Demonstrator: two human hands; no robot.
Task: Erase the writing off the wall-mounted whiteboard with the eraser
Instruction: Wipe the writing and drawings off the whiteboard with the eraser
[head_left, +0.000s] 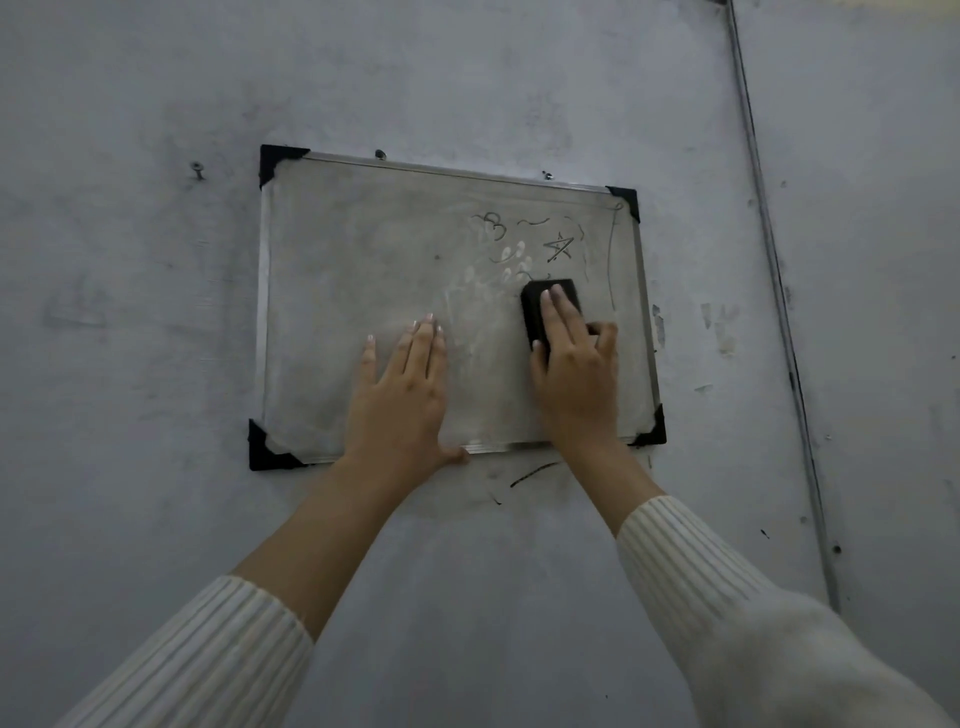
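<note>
A small whiteboard (363, 249) with a metal frame and black corner caps hangs on a grey wall. Dark marker writing (558, 248), including a star and some squiggles, sits in its upper right part; the surface around it is smeared. My right hand (574, 374) presses a black eraser (540, 301) flat against the board just below the writing, fingers laid over it. My left hand (402, 395) lies flat on the lower middle of the board, fingers spread, thumb at the bottom frame.
The grey wall (130, 312) is scuffed, with a screw (197, 169) left of the board and dark marks (532, 474) under it. A thin vertical pipe or cable (774, 291) runs down the wall at the right.
</note>
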